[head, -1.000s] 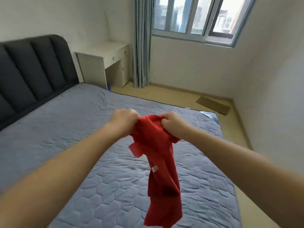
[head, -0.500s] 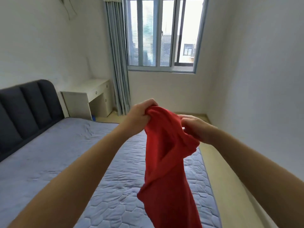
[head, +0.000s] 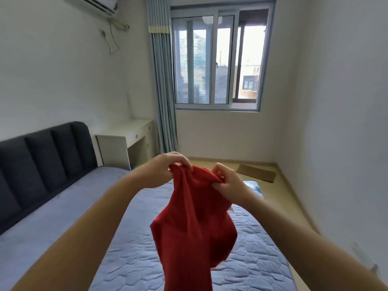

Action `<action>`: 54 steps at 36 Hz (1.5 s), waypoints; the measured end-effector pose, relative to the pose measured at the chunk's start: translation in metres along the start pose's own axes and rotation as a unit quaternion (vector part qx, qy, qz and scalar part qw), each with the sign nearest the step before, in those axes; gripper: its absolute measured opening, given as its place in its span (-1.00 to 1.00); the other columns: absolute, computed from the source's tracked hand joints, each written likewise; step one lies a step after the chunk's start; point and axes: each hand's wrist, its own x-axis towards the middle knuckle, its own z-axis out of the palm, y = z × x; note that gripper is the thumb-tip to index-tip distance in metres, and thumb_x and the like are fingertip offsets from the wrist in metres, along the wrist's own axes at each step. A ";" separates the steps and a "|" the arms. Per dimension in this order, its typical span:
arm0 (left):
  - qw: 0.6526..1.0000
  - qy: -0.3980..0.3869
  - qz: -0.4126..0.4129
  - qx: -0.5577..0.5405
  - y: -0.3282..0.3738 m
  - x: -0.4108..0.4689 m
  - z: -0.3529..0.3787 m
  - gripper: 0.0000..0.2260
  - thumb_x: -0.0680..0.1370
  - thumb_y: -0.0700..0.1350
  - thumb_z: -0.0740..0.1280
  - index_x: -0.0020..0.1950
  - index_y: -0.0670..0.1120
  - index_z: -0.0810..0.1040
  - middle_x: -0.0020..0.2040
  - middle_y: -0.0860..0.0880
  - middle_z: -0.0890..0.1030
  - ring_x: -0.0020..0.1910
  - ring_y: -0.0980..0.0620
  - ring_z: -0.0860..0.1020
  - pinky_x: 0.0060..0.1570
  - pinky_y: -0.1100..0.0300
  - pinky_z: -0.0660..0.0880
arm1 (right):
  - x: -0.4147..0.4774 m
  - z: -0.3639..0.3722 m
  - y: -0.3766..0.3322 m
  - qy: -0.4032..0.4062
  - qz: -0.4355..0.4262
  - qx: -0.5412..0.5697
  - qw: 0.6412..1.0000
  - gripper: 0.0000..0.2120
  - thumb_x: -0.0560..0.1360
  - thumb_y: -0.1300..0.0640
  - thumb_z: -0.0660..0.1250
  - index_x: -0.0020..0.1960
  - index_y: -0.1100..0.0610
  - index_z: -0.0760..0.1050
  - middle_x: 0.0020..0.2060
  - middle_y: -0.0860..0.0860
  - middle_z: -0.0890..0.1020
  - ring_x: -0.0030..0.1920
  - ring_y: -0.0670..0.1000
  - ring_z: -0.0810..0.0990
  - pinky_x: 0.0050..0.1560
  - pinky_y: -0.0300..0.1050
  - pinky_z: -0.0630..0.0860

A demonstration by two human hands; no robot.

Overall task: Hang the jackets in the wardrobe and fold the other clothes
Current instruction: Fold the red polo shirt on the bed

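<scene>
**Red top held up over the bed, both grips at its upper edge**

The soft red knit garment hangs in the air in front of the person, above the quilted grey-blue mattress and not touching it. The left grip has its fingers curled over a bunched corner of the cloth. The right grip pinches the neighbouring part of the same top edge between thumb and fingers. The two are close together, with a short span of fabric between them. Holding it high probably lets the cloth's own weight pull it straight, so that its edges or shoulders can be found before it is spread on the bed for folding. It does not look like a jacket, so folding seems the likely course.

A second ago the garment dangled as a narrow twisted strip with a small pale label showing. Now it balloons wider below the hands and the label is largely hidden. Half a second ago the left grip sat higher than the right; they are now nearly level. The view has tilted up, and the wall-mounted white air conditioner has come into view.
</scene>
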 end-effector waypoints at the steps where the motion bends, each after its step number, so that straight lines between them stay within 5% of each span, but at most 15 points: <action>1: 0.998 -0.030 -0.040 -0.039 -0.002 -0.005 0.001 -0.69 0.50 -0.40 0.28 -0.01 0.00 0.59 0.05 -0.10 0.58 0.02 -0.04 0.56 0.16 0.06 0.49 | 0.002 0.004 -0.003 -0.002 -0.011 -0.001 1.000 -0.68 0.34 0.46 0.26 -0.26 0.05 0.34 -0.46 -0.07 0.38 -0.42 -0.14 0.30 -0.39 -0.28 0.24; 5: 0.966 -0.071 -0.178 -0.174 -0.002 -0.011 0.016 -0.71 0.43 -0.01 0.30 0.11 -0.10 0.50 -0.01 -0.11 0.58 -0.03 0.01 0.57 0.07 0.04 0.54 | 0.012 0.017 -0.011 0.017 -0.065 -0.064 0.996 -0.76 0.31 0.32 0.35 -0.26 0.03 0.37 -0.42 -0.12 0.42 -0.40 -0.13 0.34 -0.37 -0.30 0.27; 8: 0.958 -0.001 -0.229 -0.171 -0.003 -0.006 0.031 -0.62 0.49 0.18 0.35 0.10 -0.07 0.44 -0.03 -0.07 0.59 -0.09 0.05 0.59 -0.17 0.19 0.57 | 0.015 0.020 -0.014 0.040 -0.102 -0.134 0.985 -0.79 0.26 0.22 0.36 -0.25 0.02 0.36 -0.31 -0.08 0.48 -0.26 0.04 0.45 -0.21 -0.06 0.41; 13: 0.945 -0.017 -0.256 -0.204 -0.009 0.004 0.040 -0.84 0.50 -0.17 0.38 0.07 -0.11 0.58 -0.08 -0.10 0.67 -0.10 -0.03 0.65 -0.01 0.11 0.60 | 0.013 0.021 -0.008 0.060 -0.114 -0.146 0.981 -0.81 0.24 0.16 0.35 -0.23 0.01 0.35 -0.27 -0.10 0.48 -0.26 0.02 0.45 -0.22 0.01 0.44; 15: 0.942 -0.010 -0.236 -0.238 -0.004 0.008 0.041 -0.82 0.53 -0.28 0.25 -0.07 -0.08 0.62 -0.23 -0.07 0.64 -0.30 0.05 0.61 -0.22 0.24 0.58 | 0.010 0.019 -0.002 0.057 -0.089 -0.087 0.991 -0.75 0.25 0.15 0.37 -0.17 -0.06 0.37 -0.24 -0.13 0.51 -0.27 -0.10 0.47 -0.23 -0.14 0.45; 21: 0.950 0.118 -0.170 -0.235 0.001 0.017 0.050 -0.70 0.57 -0.34 0.10 -0.16 -0.11 0.57 -0.31 -0.08 0.53 -0.34 0.03 0.45 -0.35 0.24 0.38 | -0.008 0.018 0.036 -0.150 0.026 0.034 0.988 -0.35 0.29 0.20 0.50 0.28 -0.14 0.33 -0.05 -0.11 0.57 -0.14 -0.18 0.54 -0.08 -0.26 0.53; 25: 0.939 0.152 -0.123 -0.284 -0.005 0.018 0.053 -0.59 0.50 -0.44 0.04 -0.34 -0.04 0.49 -0.43 0.00 0.39 -0.43 0.09 0.32 -0.43 0.28 0.24 | -0.024 0.025 0.060 -0.253 0.093 -0.087 0.959 -0.74 0.36 0.35 0.38 -0.09 0.03 0.50 -0.26 -0.11 0.50 -0.29 -0.21 0.44 -0.25 -0.38 0.41; 28: 0.948 0.169 -0.094 -0.253 -0.013 0.018 0.049 -0.54 0.35 -0.48 0.02 -0.45 0.01 0.48 -0.54 0.11 0.36 -0.54 0.16 0.32 -0.54 0.34 0.23 | -0.031 0.030 0.068 -0.191 0.105 -0.043 0.975 -0.62 0.37 0.49 0.22 -0.12 0.01 0.51 -0.26 -0.12 0.54 -0.29 -0.28 0.48 -0.21 -0.35 0.43; 31: 0.957 0.210 -0.072 -0.185 -0.027 0.014 0.040 -0.69 0.26 -0.40 0.08 -0.41 -0.02 0.45 -0.53 0.11 0.40 -0.50 0.16 0.35 -0.51 0.32 0.27 | -0.025 0.016 0.069 -0.104 0.125 -0.046 0.986 -0.72 0.40 0.48 0.22 0.02 0.23 0.52 -0.17 0.04 0.56 -0.15 -0.05 0.51 -0.20 -0.28 0.41; 33: 0.959 0.213 -0.089 -0.162 -0.037 0.009 0.036 -0.75 0.32 -0.35 0.12 -0.38 -0.04 0.46 -0.50 0.11 0.41 -0.45 0.15 0.34 -0.47 0.32 0.27 | -0.019 0.002 0.070 -0.075 0.134 -0.079 0.985 -0.79 0.43 0.42 0.25 -0.08 0.13 0.49 -0.22 0.04 0.54 -0.16 -0.01 0.48 -0.25 -0.27 0.36; 37: 0.980 0.081 -0.130 -0.130 -0.049 -0.006 0.027 -0.87 0.39 0.00 0.24 -0.17 -0.01 0.51 -0.36 0.06 0.55 -0.37 0.19 0.46 -0.36 0.36 0.37 | -0.006 -0.023 0.061 -0.028 0.120 -0.117 0.985 -0.78 0.47 0.34 0.30 -0.16 0.01 0.44 -0.29 -0.02 0.51 -0.22 -0.03 0.45 -0.23 -0.21 0.36; 40: 0.994 0.047 -0.085 -0.044 -0.053 -0.013 0.026 -0.94 0.46 -0.03 0.33 -0.12 0.02 0.55 -0.24 0.04 0.63 -0.27 0.15 0.57 -0.25 0.25 0.49 | 0.004 -0.039 0.048 -0.066 0.110 -0.132 0.983 -0.78 0.47 0.29 0.34 -0.20 -0.01 0.45 -0.33 -0.08 0.49 -0.28 -0.09 0.43 -0.29 -0.31 0.34; 47: 0.974 0.207 -0.077 -0.053 -0.065 -0.012 0.010 -0.81 0.53 -0.27 0.35 0.04 -0.04 0.67 -0.19 0.10 0.68 -0.18 0.17 0.62 -0.12 0.21 0.58 | 0.007 -0.077 0.030 -0.223 0.155 -0.294 0.917 -0.83 0.48 0.25 0.30 -0.17 -0.02 0.48 -0.25 -0.08 0.54 -0.19 -0.07 0.50 -0.16 -0.20 0.42; 50: 0.978 0.187 -0.090 -0.031 -0.069 -0.010 0.008 -0.79 0.55 -0.28 0.31 0.03 -0.02 0.66 -0.21 0.15 0.65 -0.24 0.30 0.60 -0.18 0.33 0.55 | 0.006 -0.084 0.027 -0.181 0.215 -0.179 0.943 -0.83 0.52 0.34 0.18 0.01 0.21 0.51 -0.22 0.07 0.51 -0.24 0.02 0.49 -0.25 -0.13 0.46; 54: 0.981 0.148 -0.090 -0.087 -0.073 -0.006 0.008 -0.79 0.56 -0.33 0.26 0.06 -0.08 0.60 -0.18 0.08 0.66 -0.16 0.11 0.61 -0.11 0.21 0.57 | 0.002 -0.079 0.016 -0.103 0.243 0.037 0.964 -0.77 0.55 0.37 0.09 0.01 0.15 0.47 -0.22 0.08 0.49 -0.28 -0.01 0.45 -0.32 -0.17 0.39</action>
